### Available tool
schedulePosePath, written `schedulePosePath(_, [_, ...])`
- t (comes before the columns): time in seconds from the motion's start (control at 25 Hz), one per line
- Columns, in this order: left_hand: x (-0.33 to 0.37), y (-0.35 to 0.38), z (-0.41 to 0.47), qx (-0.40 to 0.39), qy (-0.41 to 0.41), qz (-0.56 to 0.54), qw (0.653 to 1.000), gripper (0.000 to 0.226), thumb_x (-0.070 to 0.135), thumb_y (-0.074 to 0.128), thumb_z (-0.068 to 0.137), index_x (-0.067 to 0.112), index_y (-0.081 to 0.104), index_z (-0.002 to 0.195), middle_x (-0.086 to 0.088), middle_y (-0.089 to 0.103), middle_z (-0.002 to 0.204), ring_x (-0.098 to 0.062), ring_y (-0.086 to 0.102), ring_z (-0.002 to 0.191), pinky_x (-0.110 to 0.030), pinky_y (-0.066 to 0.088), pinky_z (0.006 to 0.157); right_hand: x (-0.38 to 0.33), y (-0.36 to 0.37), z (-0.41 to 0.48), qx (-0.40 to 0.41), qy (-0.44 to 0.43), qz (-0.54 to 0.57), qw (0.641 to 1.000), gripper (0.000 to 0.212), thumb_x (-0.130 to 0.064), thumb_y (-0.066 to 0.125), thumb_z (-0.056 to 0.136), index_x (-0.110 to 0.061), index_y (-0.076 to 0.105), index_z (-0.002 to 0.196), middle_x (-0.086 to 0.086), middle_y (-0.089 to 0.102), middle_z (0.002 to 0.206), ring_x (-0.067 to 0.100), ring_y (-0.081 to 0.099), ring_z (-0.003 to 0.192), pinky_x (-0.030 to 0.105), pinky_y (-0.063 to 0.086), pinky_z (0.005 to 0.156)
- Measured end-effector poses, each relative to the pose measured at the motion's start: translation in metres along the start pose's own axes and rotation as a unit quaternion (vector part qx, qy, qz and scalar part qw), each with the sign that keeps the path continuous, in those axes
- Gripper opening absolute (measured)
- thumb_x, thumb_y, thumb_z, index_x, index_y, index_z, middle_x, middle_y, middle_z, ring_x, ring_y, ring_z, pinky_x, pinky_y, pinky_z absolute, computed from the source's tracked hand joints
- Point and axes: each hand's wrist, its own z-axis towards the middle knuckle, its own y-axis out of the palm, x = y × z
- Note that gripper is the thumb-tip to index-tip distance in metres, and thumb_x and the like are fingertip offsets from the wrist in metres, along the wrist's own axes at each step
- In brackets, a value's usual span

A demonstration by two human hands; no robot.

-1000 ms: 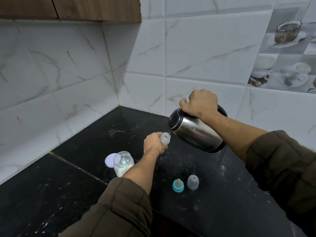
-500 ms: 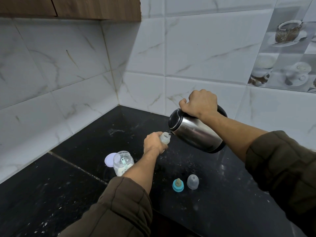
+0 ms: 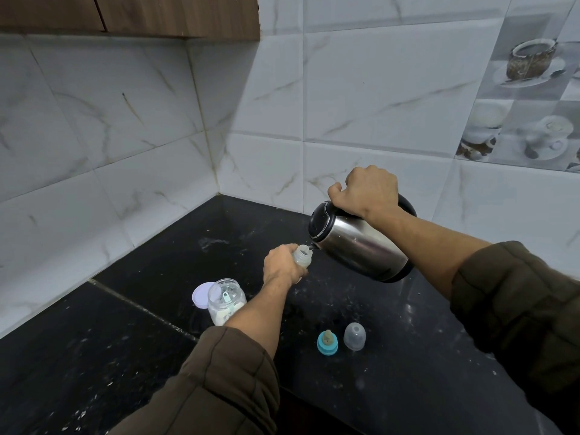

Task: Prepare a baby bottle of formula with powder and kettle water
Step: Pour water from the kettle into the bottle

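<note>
near the centre of the frame the left hand [image 3: 282, 265] is wrapped around a small translucent plastic baby bottle [image 3: 303, 257], fingers curled about its body so only the open threaded neck and shoulder show. the bottle leans toward the right. just right of it, the right hand [image 3: 368, 191] is clenched in a fist around the black handle on top of a kettle [image 3: 361, 244], a rounded brushed-steel body with a glossy black lid and a black base ring. the kettle is tipped down to the left, held above the desk, and its small spout sits right at the bottle's mouth; whether water runs is too fine to tell.

the desk [image 3: 408, 356] is a polished black stone slab, flecked with pale specks and a dusty white smear toward the back corner, with a pale joint line crossing it in the lower left. at centre left stands a clear plastic jar [image 3: 226, 301], open, with white powder in its lower part and a pale teal scoop handle inside. a flat round lilac lid [image 3: 199, 295] lies touching the jar's left side. in the lower centre, a teal screw ring with a beige teat [image 3: 327, 342] stands upright, and just beside it on the right is a cloudy dome-shaped cap [image 3: 354, 336].

both forearms are bare, with olive-brown quilted sleeves [image 3: 226, 381] pushed up. glossy white marble-look tiles [image 3: 361, 98] form the corner walls, and a wood-grain cabinet [image 3: 141, 14] runs along the upper left.
</note>
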Motion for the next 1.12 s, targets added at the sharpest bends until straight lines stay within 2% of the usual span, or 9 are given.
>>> schedulePosePath(0.16, [0.0013,0.0002,0.0016,0.0,-0.003,-0.006,1.0,0.054,0.022,0.091,0.078,0.03,0.07,0.127,0.0,0.073,0.118,-0.023,0.066,0.116,-0.045,0.054,0.103,0.0008,0.0,0.0017,-0.002,0.001,0.002,1.0,0.044,-0.047,0.046,0.087,-0.013,0.051,0.059,0.004,0.048,0.058,0.027,0.048,0.056,0.03,0.039,0.061])
schedulePosePath(0.64, [0.0022,0.0021,0.0046,0.003,-0.002,-0.015,1.0,0.049,0.021,0.091,0.076,0.03,0.073,0.12,0.001,0.074,0.111,-0.022,0.067,0.108,-0.042,0.056,0.097,0.0022,0.0016,0.0021,-0.002,0.001,0.0,1.0,0.044,-0.045,0.048,0.087,-0.012,0.052,0.058,0.003,0.048,0.055,0.02,0.039,0.048,0.029,0.035,0.057])
schedulePosePath(1.12, [0.002,0.0029,0.0096,-0.008,-0.005,-0.016,1.0,0.053,0.02,0.091,0.077,0.028,0.07,0.126,-0.001,0.073,0.116,-0.023,0.066,0.112,-0.042,0.055,0.099,0.0031,0.0051,0.005,-0.002,0.001,-0.005,1.0,0.045,-0.046,0.047,0.088,-0.013,0.051,0.058,0.003,0.048,0.055,0.019,0.038,0.048,0.029,0.035,0.058])
